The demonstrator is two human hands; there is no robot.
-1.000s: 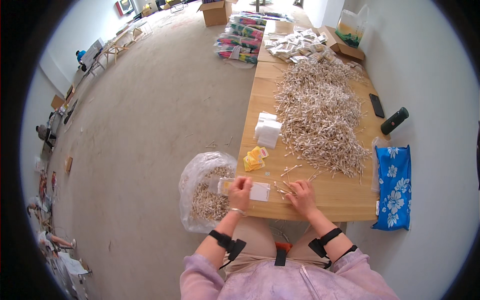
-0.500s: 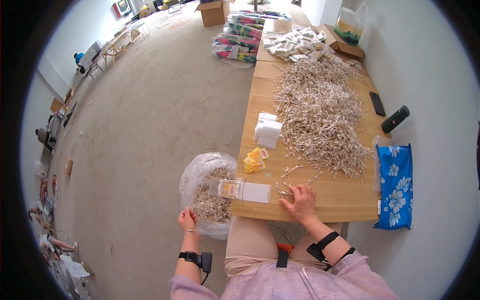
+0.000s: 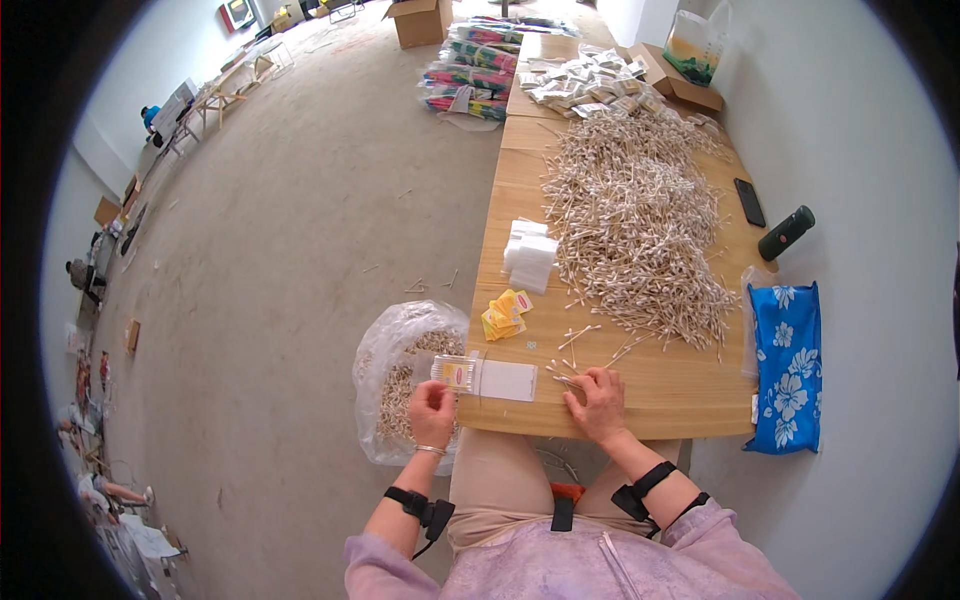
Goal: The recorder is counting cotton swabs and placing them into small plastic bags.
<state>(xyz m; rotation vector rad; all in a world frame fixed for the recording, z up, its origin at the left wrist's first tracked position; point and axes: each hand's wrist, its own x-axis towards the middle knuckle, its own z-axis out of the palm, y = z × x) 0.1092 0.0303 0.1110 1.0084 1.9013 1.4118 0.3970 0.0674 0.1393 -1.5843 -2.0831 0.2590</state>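
At the table's near left edge, a clear packet of cotton swabs with a yellow card inside lies against a white rectangular block. My left hand is closed in a pinch just below the packet's left end; whatever its fingertips hold, if anything, is too small to make out. To the right of the block, my right hand rests on the tabletop, thumb and fingers bent around the ends of a few loose cotton swabs. Yellow cards and a stack of clear bags lie farther up the table.
A big heap of cotton swabs covers the table's middle, with filled packets behind. A plastic sack of swabs stands left of the table. Along the right side are a phone, dark bottle and blue flowered pack.
My left hand has moved up and right, from beside the sack to the packet's left end. My right thumb has drawn a little closer to its fingers by the loose swabs.
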